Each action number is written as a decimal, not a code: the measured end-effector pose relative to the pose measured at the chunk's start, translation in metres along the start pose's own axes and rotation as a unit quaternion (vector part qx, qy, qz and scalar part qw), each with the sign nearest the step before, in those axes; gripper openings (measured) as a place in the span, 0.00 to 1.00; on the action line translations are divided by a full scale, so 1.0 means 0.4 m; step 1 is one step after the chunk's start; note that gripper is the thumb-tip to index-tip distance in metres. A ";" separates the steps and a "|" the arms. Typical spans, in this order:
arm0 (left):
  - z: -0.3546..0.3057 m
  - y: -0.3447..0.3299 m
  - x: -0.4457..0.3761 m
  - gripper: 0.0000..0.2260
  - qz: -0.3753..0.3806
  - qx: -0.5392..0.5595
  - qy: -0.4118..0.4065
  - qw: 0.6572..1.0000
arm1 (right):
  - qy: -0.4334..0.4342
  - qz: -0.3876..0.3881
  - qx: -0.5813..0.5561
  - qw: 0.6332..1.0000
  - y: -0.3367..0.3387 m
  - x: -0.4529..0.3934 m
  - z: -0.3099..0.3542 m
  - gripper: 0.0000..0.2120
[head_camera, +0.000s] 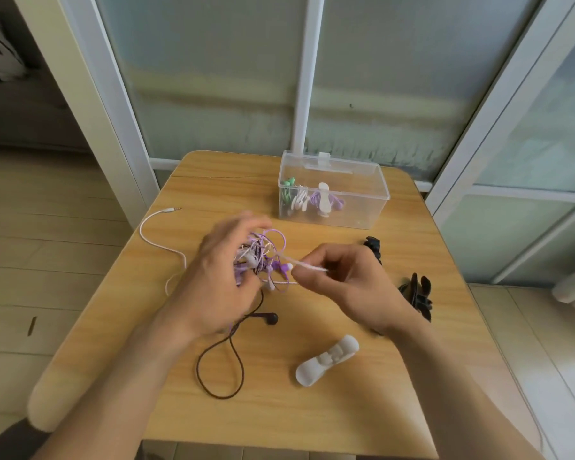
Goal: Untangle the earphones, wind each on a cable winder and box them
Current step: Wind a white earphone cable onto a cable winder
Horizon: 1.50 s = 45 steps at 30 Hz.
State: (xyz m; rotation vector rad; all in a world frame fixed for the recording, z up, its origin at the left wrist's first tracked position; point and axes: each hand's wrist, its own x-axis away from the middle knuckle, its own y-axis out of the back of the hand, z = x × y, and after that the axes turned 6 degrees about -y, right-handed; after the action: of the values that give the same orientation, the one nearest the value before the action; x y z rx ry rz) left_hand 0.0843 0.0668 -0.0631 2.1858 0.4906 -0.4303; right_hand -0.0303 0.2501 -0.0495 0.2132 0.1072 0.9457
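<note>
Untangling: white cord (307, 266) being freed from tangle (259, 257).
Tangle held in left hand (223, 277); cord pinched by right hand (342, 283); gentle, steady pulling advised.

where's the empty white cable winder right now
In the head view the white cable winder lies on the table near its front edge, below the right hand and right of the black earphone cable.

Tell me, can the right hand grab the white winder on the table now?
Probably not yet. The white winder lies bare on the table, just below the right hand, nothing covering it. But that hand is pinching a white cable from the tangle, so it must let go first.
</note>
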 end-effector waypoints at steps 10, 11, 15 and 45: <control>0.024 -0.031 -0.020 0.07 -0.066 -0.068 -0.037 0.995 | 0.086 -0.154 -0.117 0.977 0.039 0.017 0.035 0.05; 0.040 -0.026 -0.022 0.07 -0.069 -0.089 -0.020 0.993 | 0.099 -0.175 -0.154 0.967 0.052 0.017 0.038 0.05; 0.092 0.001 -0.018 0.10 -0.043 -0.103 0.032 0.993 | 0.139 -0.250 -0.307 0.908 0.148 0.023 0.052 0.11; 0.052 -0.028 -0.017 0.10 -0.084 -0.071 -0.028 0.994 | 0.107 -0.289 0.121 0.944 0.056 0.012 0.034 0.06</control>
State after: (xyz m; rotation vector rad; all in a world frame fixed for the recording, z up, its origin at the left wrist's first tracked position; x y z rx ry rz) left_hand 0.0703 0.0556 -0.0797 1.9986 0.6562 -0.5298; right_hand -0.0427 0.2647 -0.0313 0.2862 0.4638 0.3627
